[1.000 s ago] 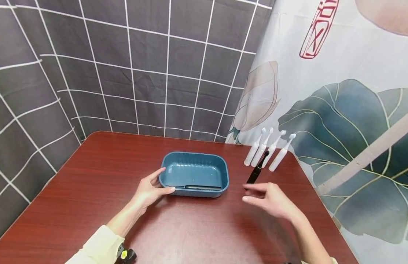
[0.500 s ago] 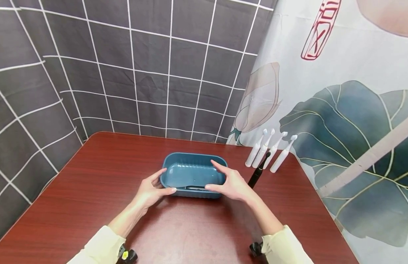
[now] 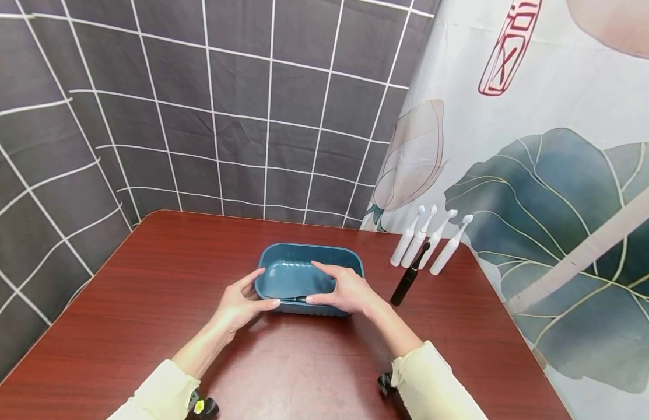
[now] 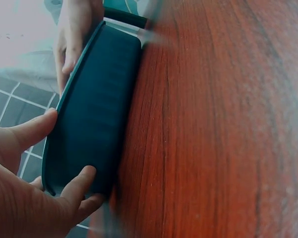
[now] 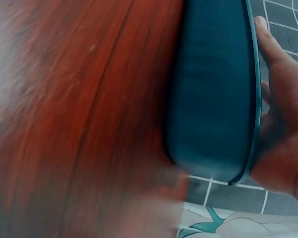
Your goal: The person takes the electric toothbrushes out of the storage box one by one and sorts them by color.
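A blue plastic box (image 3: 314,309) stands on the table before me. My left hand (image 3: 238,305) holds its left end, thumb at the near rim; in the left wrist view the fingertips (image 4: 84,177) lie against the end wall. My right hand (image 3: 347,290) is over the right half of the box, fingers spread above the inside and thumb by the near rim. Inside, along the near wall, lies a slim black toothbrush (image 3: 299,299), largely hidden by the right thumb. Another black electric toothbrush (image 3: 408,279) lies on the table right of the box.
Several white electric toothbrushes (image 3: 445,254) lie side by side at the table's back right corner. A reddish-brown wooden table (image 3: 198,256) bears everything. Behind it hangs a dark grey checked cloth (image 3: 240,140), with a white floral cloth (image 3: 460,128) on the right.
My right hand has moved left, from near the black toothbrush on the table to over the box, reaching further in during the last half second. The left hand stays on the box.
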Tool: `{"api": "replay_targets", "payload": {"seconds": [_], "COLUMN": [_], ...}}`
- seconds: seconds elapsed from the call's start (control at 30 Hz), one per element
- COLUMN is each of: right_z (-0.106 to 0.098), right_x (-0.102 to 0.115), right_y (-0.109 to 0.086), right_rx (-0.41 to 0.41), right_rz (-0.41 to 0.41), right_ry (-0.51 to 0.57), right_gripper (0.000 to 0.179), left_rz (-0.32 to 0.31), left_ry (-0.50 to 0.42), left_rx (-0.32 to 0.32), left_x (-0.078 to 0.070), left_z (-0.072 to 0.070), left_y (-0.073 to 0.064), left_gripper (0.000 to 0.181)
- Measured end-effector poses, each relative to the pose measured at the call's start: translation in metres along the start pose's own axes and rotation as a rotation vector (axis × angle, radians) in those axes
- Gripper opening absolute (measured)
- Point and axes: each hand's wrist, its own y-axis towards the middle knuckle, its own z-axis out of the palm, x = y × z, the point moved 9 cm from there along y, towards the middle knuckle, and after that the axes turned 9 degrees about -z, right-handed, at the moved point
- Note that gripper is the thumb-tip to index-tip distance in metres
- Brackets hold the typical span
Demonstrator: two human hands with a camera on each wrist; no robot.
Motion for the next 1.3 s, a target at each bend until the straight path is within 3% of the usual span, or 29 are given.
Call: {"api": "replay_targets", "payload": {"seconds": [0.13,0.3,0.43,0.73,1.0,1.3], "right_z": [0.007,0.016,0.022,0.037,0.04,0.029], "right_x": [0.007,0.014,0.017,0.017,0.013,0.014], "right_y": [0.009,0.019,0.025,0.031,0.034,0.032], "right_rx": [0.057,0.136,0.203,0.331,0.307,0.209], "right_rz": [-0.055,-0.115,-0.12,-0.127,-0.139,-0.156], "right_ry": [-0.004,-0.09,-0.12,-0.129,-0.077,-0.09], "right_gripper": [0.083,0.068,0.055,0.043,0.036,0.033], "left_rz": [-0.003,0.001,0.003,0.005,-0.002,0.0], "left_ry": [0.007,-0.008,-0.016,-0.011,-0.007,-0.01], "left_rx": [-0.002,0.005,0.001,0.004,0.005,0.003], "left_x": [0.001,0.001,0.0,0.0,0.002,0.002], "left_z": [-0.001,-0.001,-0.001,0.001,0.001,0.001], "left_y": [0.001,0.0,-0.001,-0.001,0.002,0.003], "left_gripper": [0.088,0.088,0.088,0.088,0.089,0.086]}}
